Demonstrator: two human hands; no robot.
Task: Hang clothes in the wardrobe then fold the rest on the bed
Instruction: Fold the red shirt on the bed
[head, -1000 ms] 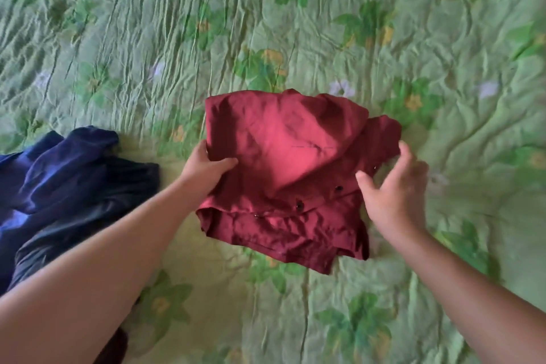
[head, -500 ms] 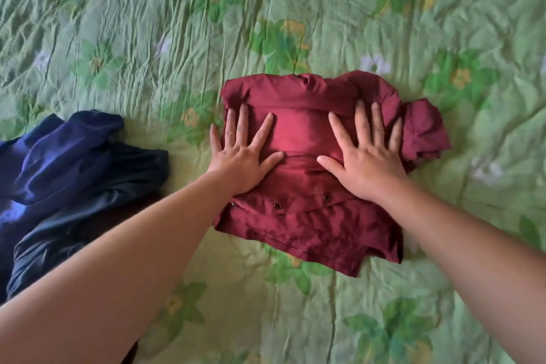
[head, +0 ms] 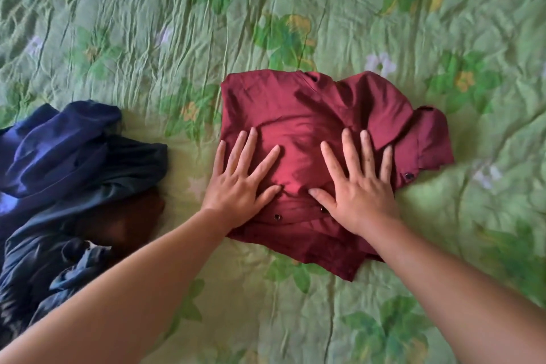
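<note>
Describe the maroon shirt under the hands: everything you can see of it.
The maroon shirt looks like thin woven fabric, folded into a rough, creased rectangle lying flat on the green floral bedspread. Dark buttons show toward its near edge. The left hand and right hand press flat on it, fingers spread. It lies apart from the dark blue clothes to its left.

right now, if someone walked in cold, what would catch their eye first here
The folded maroon shirt in the middle of the green floral bedspread stands out most. The left hand and right hand lie flat on it with fingers spread, pressing it down. To its left sits a crumpled heap of dark blue clothes, not yet folded.
</note>
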